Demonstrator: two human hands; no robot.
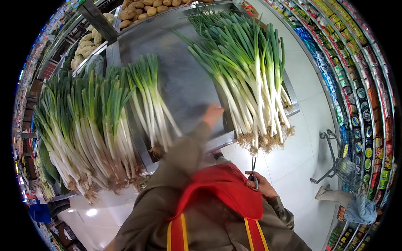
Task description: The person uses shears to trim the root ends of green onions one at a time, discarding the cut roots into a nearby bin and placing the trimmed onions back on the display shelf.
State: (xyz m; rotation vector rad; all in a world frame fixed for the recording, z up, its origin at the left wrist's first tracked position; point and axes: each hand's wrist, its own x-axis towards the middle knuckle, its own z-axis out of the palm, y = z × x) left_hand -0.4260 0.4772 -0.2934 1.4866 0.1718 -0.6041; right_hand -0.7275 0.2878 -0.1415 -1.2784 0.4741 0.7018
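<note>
My right hand (265, 185) grips a pair of metal scissors (253, 172), blades pointing up towards the roots of the right-hand pile of long green onions (259, 81). Over the metal display table (185, 72), my left hand (214, 113) reaches beside that pile; it is blurred, with no item seen in it, and a gap shows between it and the stalks. To the left lies a smaller group of long green onions (154, 103), partly behind my sleeve. Further left is a large pile of them (91, 125), roots towards me.
Potatoes (141, 11) lie beyond the table, cauliflowers (86, 47) at its upper left. A metal post (99, 22) stands at the far left corner. On the right are stocked shelves (351, 78), a shopping cart (340, 163) and a person (351, 204). Another person (40, 211) is at lower left.
</note>
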